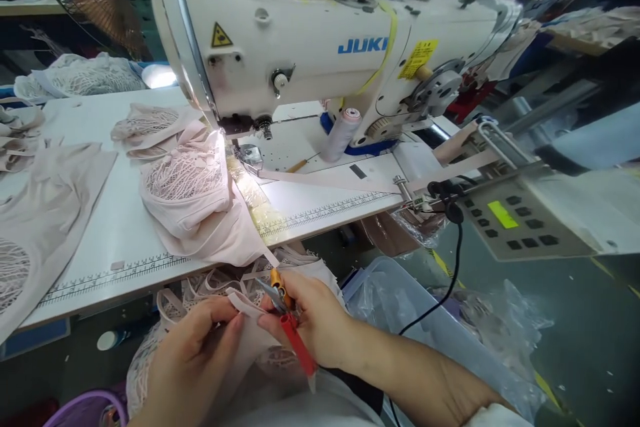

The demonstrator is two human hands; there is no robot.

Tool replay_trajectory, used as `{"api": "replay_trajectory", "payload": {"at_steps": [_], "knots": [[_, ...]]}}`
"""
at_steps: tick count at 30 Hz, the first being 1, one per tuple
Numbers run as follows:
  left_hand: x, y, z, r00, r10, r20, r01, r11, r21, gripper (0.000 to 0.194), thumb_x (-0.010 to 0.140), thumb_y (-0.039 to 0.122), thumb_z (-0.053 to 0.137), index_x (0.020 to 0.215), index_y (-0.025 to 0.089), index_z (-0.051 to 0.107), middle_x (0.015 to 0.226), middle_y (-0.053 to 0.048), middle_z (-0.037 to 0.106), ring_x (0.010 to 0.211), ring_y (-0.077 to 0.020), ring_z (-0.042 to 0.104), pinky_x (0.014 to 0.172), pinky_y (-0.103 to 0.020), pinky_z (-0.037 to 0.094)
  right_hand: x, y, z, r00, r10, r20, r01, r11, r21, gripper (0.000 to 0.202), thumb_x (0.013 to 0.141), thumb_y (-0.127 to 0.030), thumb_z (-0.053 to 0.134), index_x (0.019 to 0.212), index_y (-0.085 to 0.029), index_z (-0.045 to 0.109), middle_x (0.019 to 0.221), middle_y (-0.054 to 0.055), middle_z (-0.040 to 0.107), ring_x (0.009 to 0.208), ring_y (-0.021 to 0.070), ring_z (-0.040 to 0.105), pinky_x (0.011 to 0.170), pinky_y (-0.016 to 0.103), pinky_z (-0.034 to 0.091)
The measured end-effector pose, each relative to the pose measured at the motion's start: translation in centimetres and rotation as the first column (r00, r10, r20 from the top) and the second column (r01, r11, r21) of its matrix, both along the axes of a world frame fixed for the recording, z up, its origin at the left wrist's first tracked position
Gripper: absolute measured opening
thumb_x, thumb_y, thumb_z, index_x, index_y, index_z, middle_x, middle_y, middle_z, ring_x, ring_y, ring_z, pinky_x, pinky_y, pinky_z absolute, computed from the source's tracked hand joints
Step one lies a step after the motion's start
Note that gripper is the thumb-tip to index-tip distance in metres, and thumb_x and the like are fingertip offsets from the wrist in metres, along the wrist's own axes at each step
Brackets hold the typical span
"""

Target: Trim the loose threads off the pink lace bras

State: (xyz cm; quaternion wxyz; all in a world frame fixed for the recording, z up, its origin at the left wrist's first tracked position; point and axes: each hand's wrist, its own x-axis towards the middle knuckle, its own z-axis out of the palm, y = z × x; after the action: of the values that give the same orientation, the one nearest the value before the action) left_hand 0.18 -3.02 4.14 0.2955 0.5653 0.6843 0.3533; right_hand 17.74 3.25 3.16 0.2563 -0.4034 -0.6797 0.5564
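Note:
My left hand (200,347) is closed, its thumb and fingertips pinching the folded edge of a pale pink fabric band (245,304). Close beside it, my right hand (320,313) is wrapped round thread snips (283,300) with red and yellow handle covers. Their metal blades point up and left, above the band. My right thumb rests against the same fabric. Pale pink lace garments (310,267) lie bunched under both hands, below the table edge. On the sewing table, a pale pink lace bra (187,180) sits beneath the needle area, its strap trailing over the edge towards my hands.
A white sewing machine (300,47) stands on the white table (120,213). A thread cone (344,133) is by its base. More garments (55,187) lie left. At right are a control panel (520,220), a hanging black cable (457,253) and a clear plastic bin (395,293).

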Motion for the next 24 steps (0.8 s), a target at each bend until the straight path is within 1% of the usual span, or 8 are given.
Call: {"api": "replay_trajectory", "payload": {"at_steps": [3, 5, 7, 9, 12, 15, 20, 24], "knots": [[0.0, -0.4, -0.6, 0.995, 0.077, 0.058, -0.075, 0.997, -0.035, 0.014, 0.076, 0.037, 0.066, 0.079, 0.024, 0.062, 0.078, 0.001, 0.071, 0.069, -0.0159, 0.066, 0.067, -0.023, 0.054, 0.0, -0.1, -0.1, 1.0, -0.013, -0.005, 0.013, 1.0, -0.026, 0.023, 0.073, -0.035, 0.065, 0.073, -0.02, 0.047, 0.063, -0.003, 0.048, 0.051, 0.0099, 0.04, 0.045, 0.021, 0.034], [-0.1, -0.4, -1.0, 0.983, 0.108, 0.148, -0.098, 0.992, -0.077, 0.019, 0.075, 0.037, 0.068, 0.087, 0.024, 0.06, 0.087, -0.001, 0.072, 0.075, -0.017, 0.068, 0.069, -0.025, 0.056, 0.0, -0.2, -0.1, 1.0, -0.013, -0.008, 0.013, 1.0, -0.028, 0.022, 0.073, -0.035, 0.065, 0.073, -0.02, 0.048, 0.064, -0.003, 0.049, 0.052, 0.01, 0.041, 0.045, 0.021, 0.034], [-0.3, -0.3, -1.2, 0.96, 0.075, 0.268, -0.047, 0.993, -0.109, 0.021, 0.078, 0.036, 0.066, 0.094, 0.024, 0.06, 0.109, -0.005, 0.07, 0.085, -0.0186, 0.069, 0.074, -0.027, 0.058, 0.0, -0.3, 0.0, 1.0, -0.007, -0.011, 0.007, 1.0, -0.012, 0.021, 0.074, -0.032, 0.064, 0.072, -0.019, 0.048, 0.065, -0.003, 0.05, 0.054, 0.0104, 0.043, 0.047, 0.021, 0.035], [-0.6, 0.0, -1.1, 0.95, -0.024, 0.312, 0.058, 0.993, -0.101, 0.015, 0.081, 0.034, 0.064, 0.092, 0.024, 0.065, 0.123, -0.007, 0.065, 0.097, -0.021, 0.067, 0.079, -0.029, 0.058, 0.0, -0.3, 0.1, 1.0, 0.004, -0.02, -0.004, 1.0, 0.015, 0.019, 0.075, -0.029, 0.064, 0.072, -0.019, 0.048, 0.066, -0.003, 0.051, 0.056, 0.0105, 0.044, 0.049, 0.021, 0.036], [-0.9, 0.6, -0.5, 0.974, -0.141, 0.174, 0.148, 0.989, -0.023, 0.008, 0.081, 0.027, 0.062, 0.079, 0.024, 0.069, 0.104, -0.004, 0.072, 0.092, -0.0196, 0.068, 0.079, -0.026, 0.056, 0.0, -0.1, 0.1, 1.0, 0.023, -0.003, -0.023, 0.998, 0.063, 0.017, 0.075, -0.028, 0.063, 0.074, -0.02, 0.049, 0.066, -0.003, 0.051, 0.055, 0.0105, 0.044, 0.05, 0.021, 0.036], [-1.0, 0.8, 0.0, 0.989, -0.148, 0.02, 0.146, 0.987, 0.071, 0.01, 0.081, 0.024, 0.06, 0.075, 0.024, 0.067, 0.085, -0.001, 0.071, 0.076, -0.0157, 0.067, 0.071, -0.022, 0.055, 0.2, 0.2, 0.2, 0.997, 0.075, 0.03, -0.076, 0.995, 0.059, 0.017, 0.075, -0.031, 0.062, 0.077, -0.019, 0.05, 0.067, -0.002, 0.052, 0.057, 0.0115, 0.045, 0.051, 0.022, 0.037], [-1.5, 0.9, -0.4, 0.97, -0.144, -0.195, 0.174, 0.973, 0.149, 0.012, 0.086, 0.023, 0.052, 0.082, 0.023, 0.063, 0.092, -0.003, 0.069, 0.083, -0.0164, 0.066, 0.074, -0.022, 0.052, 1.3, 0.3, 0.4, 0.992, 0.127, 0.021, -0.128, 0.992, 0.017, 0.022, 0.075, -0.035, 0.063, 0.081, -0.018, 0.051, 0.08, 0.003, 0.056, 0.066, 0.0146, 0.051, 0.058, 0.025, 0.043], [-1.7, 1.2, 0.0, 0.955, -0.155, -0.252, 0.196, 0.969, 0.147, 0.012, 0.089, 0.023, 0.048, 0.083, 0.023, 0.058, 0.087, -0.003, 0.066, 0.081, -0.0163, 0.063, 0.072, -0.022, 0.05, 2.5, -0.1, 0.2, 0.998, 0.055, 0.014, -0.056, 0.996, 0.076, 0.013, 0.076, -0.026, 0.06, 0.078, -0.02, 0.048, 0.075, 0.001, 0.056, 0.062, 0.013, 0.048, 0.056, 0.023, 0.04]]}}
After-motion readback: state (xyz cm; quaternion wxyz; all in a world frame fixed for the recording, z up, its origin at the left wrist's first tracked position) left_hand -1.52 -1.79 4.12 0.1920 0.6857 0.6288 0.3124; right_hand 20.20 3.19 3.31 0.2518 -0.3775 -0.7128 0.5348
